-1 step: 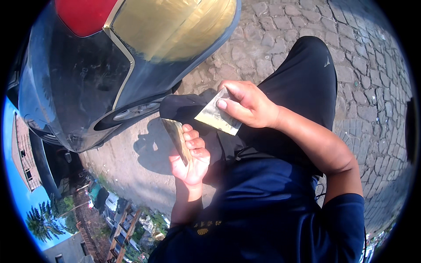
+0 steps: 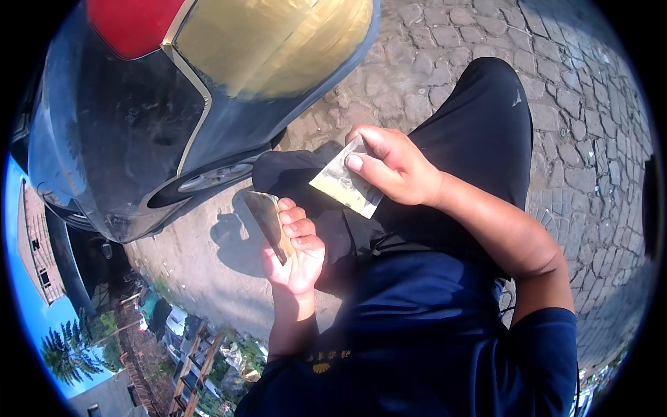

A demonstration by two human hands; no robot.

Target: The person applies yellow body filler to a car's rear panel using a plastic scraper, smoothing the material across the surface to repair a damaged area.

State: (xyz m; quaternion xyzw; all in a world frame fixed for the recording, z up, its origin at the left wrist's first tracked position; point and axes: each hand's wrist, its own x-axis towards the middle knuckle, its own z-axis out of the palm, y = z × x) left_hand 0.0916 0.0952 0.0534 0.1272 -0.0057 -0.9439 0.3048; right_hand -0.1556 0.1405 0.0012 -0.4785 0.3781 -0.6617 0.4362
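Note:
My right hand (image 2: pixel 396 165) pinches a flat, squarish putty scraper (image 2: pixel 345 191), thumb on its face. A pale yellow smear runs along the scraper's lower-left edge. To the left, my left hand (image 2: pixel 299 250) is closed around a second putty scraper (image 2: pixel 265 217). This one is seen nearly edge-on, its wide end tilted up and away to the left, with a tan narrow end in the palm. The two scrapers are apart, both above my lap. Beyond them stands a dark car (image 2: pixel 132 118) with a large yellow-tan coated patch (image 2: pixel 271 45) on its body.
A red light (image 2: pixel 132 24) sits on the car beside a tan seam strip (image 2: pixel 196 80). The car's wheel (image 2: pixel 215 178) is beyond my left knee. Stone paving (image 2: pixel 583 139) spreads to the right. Behind on the lower left are a timber frame (image 2: pixel 191 379) and a tree (image 2: pixel 73 351).
My left hand has shifted slightly left with its scraper, away from the other one. My right hand and its scraper have hardly moved.

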